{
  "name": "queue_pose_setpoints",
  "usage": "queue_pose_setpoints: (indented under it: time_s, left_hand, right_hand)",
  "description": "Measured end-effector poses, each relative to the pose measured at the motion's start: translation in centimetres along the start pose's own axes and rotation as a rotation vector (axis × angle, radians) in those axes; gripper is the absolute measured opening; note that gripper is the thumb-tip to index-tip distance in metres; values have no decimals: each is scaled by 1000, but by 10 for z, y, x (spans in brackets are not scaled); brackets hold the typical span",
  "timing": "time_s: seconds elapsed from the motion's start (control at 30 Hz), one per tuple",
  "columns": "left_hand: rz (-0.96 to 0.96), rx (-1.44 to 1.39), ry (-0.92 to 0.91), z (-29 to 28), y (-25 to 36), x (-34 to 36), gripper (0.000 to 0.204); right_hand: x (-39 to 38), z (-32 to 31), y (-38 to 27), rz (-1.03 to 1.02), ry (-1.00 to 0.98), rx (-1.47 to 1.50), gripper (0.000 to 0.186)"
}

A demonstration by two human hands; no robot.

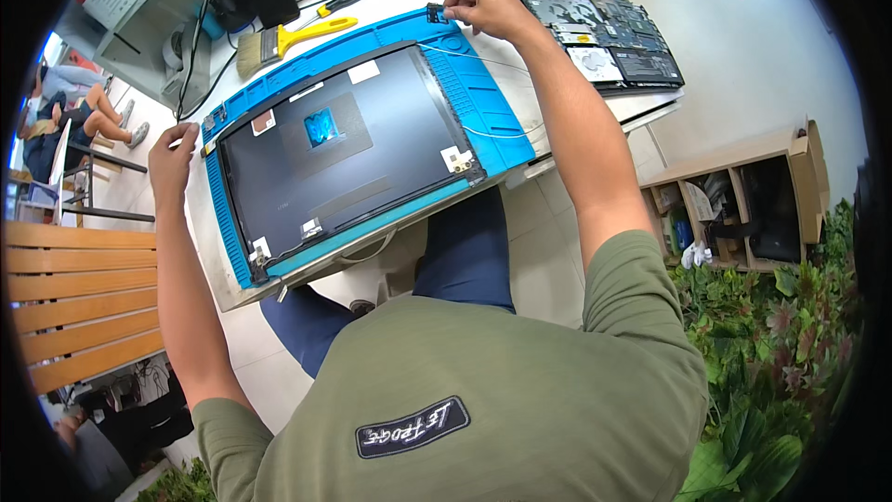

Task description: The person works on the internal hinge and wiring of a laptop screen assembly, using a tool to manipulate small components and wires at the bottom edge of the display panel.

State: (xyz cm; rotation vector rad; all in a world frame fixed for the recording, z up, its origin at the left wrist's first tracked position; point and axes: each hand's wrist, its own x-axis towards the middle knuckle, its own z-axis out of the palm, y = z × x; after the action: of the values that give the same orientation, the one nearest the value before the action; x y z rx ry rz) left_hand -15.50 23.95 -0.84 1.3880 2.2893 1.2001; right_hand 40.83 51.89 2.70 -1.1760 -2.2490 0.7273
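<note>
A dark laptop lid panel [395, 144] lies on a blue silicone work mat [497, 130], its inner side up, with pale patches and metal bits at its corners. My right hand [492, 11] pinches a small black part [435, 14] over the mat's far right corner; its exact kind is too small to tell. At the mat's left edge, beside its far left corner, is my left hand [171, 167]. Its thumb and fingertips are drawn together, and whatever may be between them is hidden.
A wide paintbrush [269, 48] and a yellow-and-black screwdriver [342, 0] lie beyond the mat. An opened laptop base [609, 37] sits at the right. A thin pale cable [497, 135] runs across the mat's right side. Dark cables [200, 33] hang at the far left.
</note>
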Motion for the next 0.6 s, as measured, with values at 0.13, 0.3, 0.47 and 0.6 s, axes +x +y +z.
queue_pose_setpoints:
  time_s: [0.13, 0.3, 0.47, 0.6]
  left_hand:
    - [97, -19, 75, -10, 20, -16, 45]
    - [262, -237, -9, -30, 60, -58, 24]
    - [525, -212, -405, 1, 174, -127, 42]
    - [665, -226, -538, 19, 218, -172, 60]
  right_hand:
    - [-34, -25, 1, -107, 191, 225, 21]
    - [-98, -26, -62, -174, 110, 499, 22]
    - [-158, 15, -128, -39, -121, 834, 16]
    - [-170, 58, -165, -44, -271, 930, 18]
